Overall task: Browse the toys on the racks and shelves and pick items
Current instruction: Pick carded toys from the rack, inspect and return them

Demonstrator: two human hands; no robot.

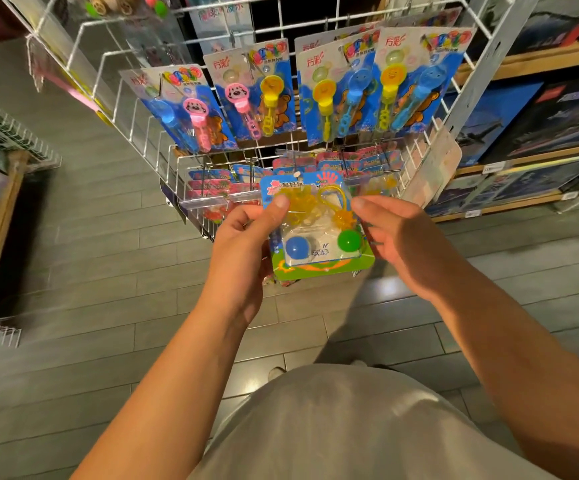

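Toy pack: blister card with yellow sticky toys, a blue ball and a green ball under clear plastic; held between both hands, in front of the lower row of the wire rack.
Left hand: grips the pack's left edge, thumb lying across the top of the blister, fingers curled behind the card.
Right hand: at the pack's right edge, thumb tip touching near the upper right of the blister; fingers behind the card, hidden, hold not fully visible.
Upper rack row: bubble wand cards hanging side by side, wands in pink, yellow and blue.
Lower rack row: more carded packs on hooks, just behind the held pack, partly hidden.
Right side: wooden shelves with large dark boxes.
Left side: another wire basket over a wooden stand, blurred.
Floor: grey tiles.
Bottom of view: grey garment, both bare forearms reaching forward.
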